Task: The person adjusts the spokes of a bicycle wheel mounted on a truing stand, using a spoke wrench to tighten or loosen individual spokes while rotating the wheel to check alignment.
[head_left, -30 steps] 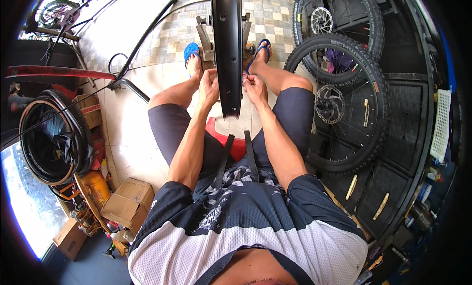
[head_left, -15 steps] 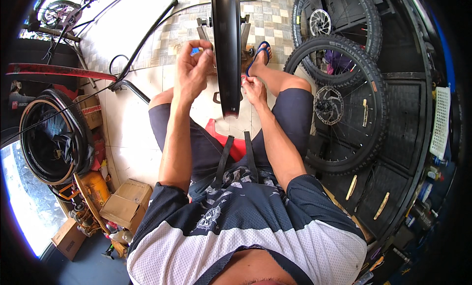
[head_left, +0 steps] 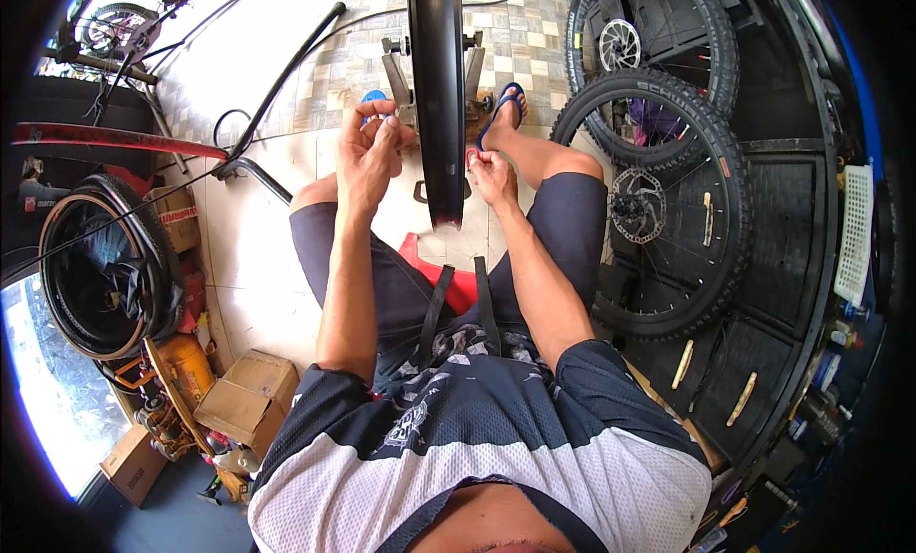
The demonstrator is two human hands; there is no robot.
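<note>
One black wheel rim (head_left: 436, 104) stands upright between the hands, cut off by the upper edge and hiding part of a metal stand (head_left: 395, 71). The right hand (head_left: 495, 179) pinches a small red piece (head_left: 471, 157), mostly covered, just beside the rim. The left hand (head_left: 364, 166) is curled, thumb near fingertips; I cannot tell whether it grips anything. Behind it, a blue sandal (head_left: 374, 96) is partly hidden.
</note>
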